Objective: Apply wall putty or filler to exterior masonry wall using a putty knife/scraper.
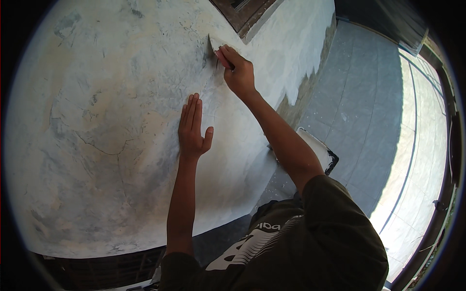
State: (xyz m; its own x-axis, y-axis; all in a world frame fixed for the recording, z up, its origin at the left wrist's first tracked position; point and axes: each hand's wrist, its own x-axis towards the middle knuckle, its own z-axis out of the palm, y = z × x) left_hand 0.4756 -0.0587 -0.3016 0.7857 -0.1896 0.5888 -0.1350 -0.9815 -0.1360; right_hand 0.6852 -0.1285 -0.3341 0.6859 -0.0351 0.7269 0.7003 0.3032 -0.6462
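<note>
Plastered wall point(121, 121) fills most of the view, pale grey and cream in patches, with thin cracks running across it and a darker, rougher strip along its lower edge; high on this wall, near its upper middle, sits the putty knife point(215, 47), its pale blade laid against the plaster and its reddish handle running down into the right hand point(239, 72); that hand is closed around the handle, fingers curled and the forefinger stretched along it toward the blade; the right forearm reaches up from the lower right, bare to a dark short sleeve; below and to the left of the knife, apart from it, the left hand point(193, 128) lies flat on the wall, fingers straight and held together, thumb set out to the side, holding nothing; its forearm comes straight up from the bottom of the view; above the knife, at the top edge, a brown wooden frame point(245, 12) is set into the wall; the person's dark shirt point(286, 247) with a white print fills the lower middle; behind the right forearm, on the ground just beside the wall's foot, lies a white tray point(323, 153) with a dark rim; to the right spreads a grey tiled floor point(364, 106), shaded near the wall and bright with sun farther out.
</note>
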